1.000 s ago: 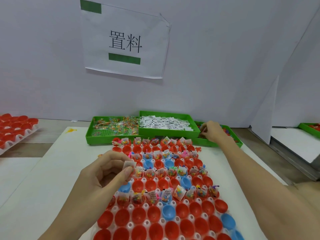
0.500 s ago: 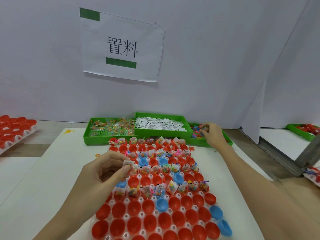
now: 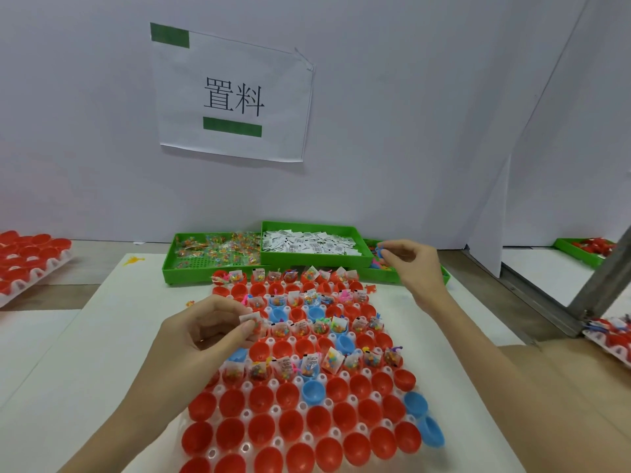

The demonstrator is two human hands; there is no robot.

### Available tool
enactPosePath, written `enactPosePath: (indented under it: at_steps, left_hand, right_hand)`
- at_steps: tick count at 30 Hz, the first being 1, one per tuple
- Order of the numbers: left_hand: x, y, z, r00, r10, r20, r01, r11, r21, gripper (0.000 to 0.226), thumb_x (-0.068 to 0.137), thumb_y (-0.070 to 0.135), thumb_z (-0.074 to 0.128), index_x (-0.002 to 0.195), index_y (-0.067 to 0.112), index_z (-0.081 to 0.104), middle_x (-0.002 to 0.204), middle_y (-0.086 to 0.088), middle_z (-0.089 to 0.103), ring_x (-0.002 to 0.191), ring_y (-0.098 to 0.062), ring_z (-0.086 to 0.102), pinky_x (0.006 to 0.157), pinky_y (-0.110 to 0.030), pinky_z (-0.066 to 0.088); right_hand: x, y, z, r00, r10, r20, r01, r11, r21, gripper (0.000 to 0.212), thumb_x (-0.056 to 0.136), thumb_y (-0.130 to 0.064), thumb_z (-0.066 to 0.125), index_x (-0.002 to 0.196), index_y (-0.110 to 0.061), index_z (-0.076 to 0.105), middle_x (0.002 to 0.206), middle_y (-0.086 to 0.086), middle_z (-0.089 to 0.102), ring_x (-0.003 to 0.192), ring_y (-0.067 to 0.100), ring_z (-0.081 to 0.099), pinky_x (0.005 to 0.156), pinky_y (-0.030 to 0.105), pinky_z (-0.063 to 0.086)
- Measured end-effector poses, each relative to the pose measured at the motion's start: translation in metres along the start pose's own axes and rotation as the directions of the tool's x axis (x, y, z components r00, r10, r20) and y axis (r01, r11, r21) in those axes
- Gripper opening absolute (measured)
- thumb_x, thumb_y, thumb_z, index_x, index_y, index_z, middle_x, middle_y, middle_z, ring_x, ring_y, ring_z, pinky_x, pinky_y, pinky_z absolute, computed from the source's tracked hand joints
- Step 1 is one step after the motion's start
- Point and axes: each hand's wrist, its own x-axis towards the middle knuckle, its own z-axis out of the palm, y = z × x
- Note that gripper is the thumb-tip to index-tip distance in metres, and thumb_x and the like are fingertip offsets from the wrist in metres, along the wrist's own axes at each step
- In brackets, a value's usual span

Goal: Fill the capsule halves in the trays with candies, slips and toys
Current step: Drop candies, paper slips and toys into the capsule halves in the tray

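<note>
A white tray [image 3: 273, 409] of red and blue capsule halves lies in front of me. Its far rows hold candy bags, slips and toys; the near rows hold none. My left hand [image 3: 205, 332] pinches a small white slip [image 3: 248, 318] over the tray's left side. My right hand [image 3: 411, 264] is lifted above the right green bin [image 3: 386, 274] and pinches a small blue toy [image 3: 380, 249]. A green bin of candy bags [image 3: 218, 252] and a green bin of slips [image 3: 310, 242] stand behind the tray.
A second tray of red halves [image 3: 30, 261] sits at the far left. Another green bin [image 3: 587, 249] lies at the far right, past a metal bar [image 3: 601, 281]. More filled capsules [image 3: 611, 331] show at the right edge. White walls enclose the bench.
My right hand has come up out of the right green bin with a blue toy pinched in its fingers. My left hand keeps its hold on the slip, barely moving.
</note>
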Motion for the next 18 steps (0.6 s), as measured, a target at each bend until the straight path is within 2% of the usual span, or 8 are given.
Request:
enactPosePath:
  at_steps: [4, 8, 10, 13, 18]
  left_hand:
    - [-0.002, 0.002, 0.001, 1.000, -0.023, 0.006, 0.023, 1.000, -0.003, 0.007, 0.084, 0.019, 0.075, 0.087, 0.026, 0.074, 0.088, -0.006, 0.080, 0.082, -0.021, 0.079, 0.061, -0.013, 0.055]
    - [-0.003, 0.005, 0.002, 1.000, 0.012, 0.012, -0.012, 1.000, -0.007, 0.010, 0.082, 0.019, 0.076, 0.086, 0.028, 0.076, 0.088, -0.006, 0.080, 0.084, -0.020, 0.079, 0.070, -0.015, 0.058]
    - [-0.004, 0.006, 0.002, 0.998, 0.058, 0.012, -0.059, 0.998, 0.034, 0.011, 0.080, 0.020, 0.078, 0.087, 0.029, 0.078, 0.089, -0.003, 0.079, 0.085, -0.018, 0.078, 0.073, -0.015, 0.058]
    - [-0.004, 0.007, 0.002, 0.993, 0.115, -0.014, -0.114, 0.991, 0.073, 0.015, 0.078, 0.018, 0.081, 0.088, 0.029, 0.081, 0.090, 0.001, 0.080, 0.087, -0.015, 0.077, 0.078, -0.017, 0.059]
    - [0.000, 0.009, -0.007, 0.991, 0.108, -0.083, -0.102, 0.991, 0.082, 0.017, 0.074, 0.016, 0.084, 0.089, 0.023, 0.083, 0.085, 0.004, 0.080, 0.083, -0.011, 0.077, 0.075, -0.015, 0.058]
  right_hand:
    - [-0.044, -0.048, 0.000, 0.996, -0.042, 0.082, 0.028, 0.986, 0.163, 0.013, 0.086, -0.015, 0.080, 0.098, -0.017, 0.080, 0.091, -0.003, 0.080, 0.085, 0.013, 0.076, 0.076, 0.017, 0.056]
    - [-0.084, -0.090, 0.008, 0.970, -0.077, 0.230, 0.010, 0.960, 0.281, 0.014, 0.083, -0.022, 0.083, 0.096, -0.021, 0.081, 0.093, -0.003, 0.080, 0.089, 0.013, 0.077, 0.078, 0.013, 0.055]
    - [-0.101, -0.104, 0.020, 0.944, -0.116, 0.309, 0.036, 0.967, 0.252, 0.012, 0.084, -0.022, 0.084, 0.095, -0.023, 0.081, 0.092, -0.005, 0.080, 0.088, 0.011, 0.077, 0.077, 0.014, 0.056]
    - [-0.120, -0.114, 0.047, 0.883, -0.176, 0.436, 0.108, 0.978, 0.176, 0.009, 0.086, -0.018, 0.082, 0.095, -0.018, 0.081, 0.089, -0.005, 0.079, 0.084, 0.011, 0.076, 0.079, 0.023, 0.060]
    - [-0.137, -0.123, 0.079, 0.860, -0.198, 0.470, 0.132, 0.977, 0.170, 0.009, 0.088, -0.015, 0.080, 0.096, -0.012, 0.080, 0.085, -0.002, 0.078, 0.082, 0.011, 0.076, 0.080, 0.032, 0.063]
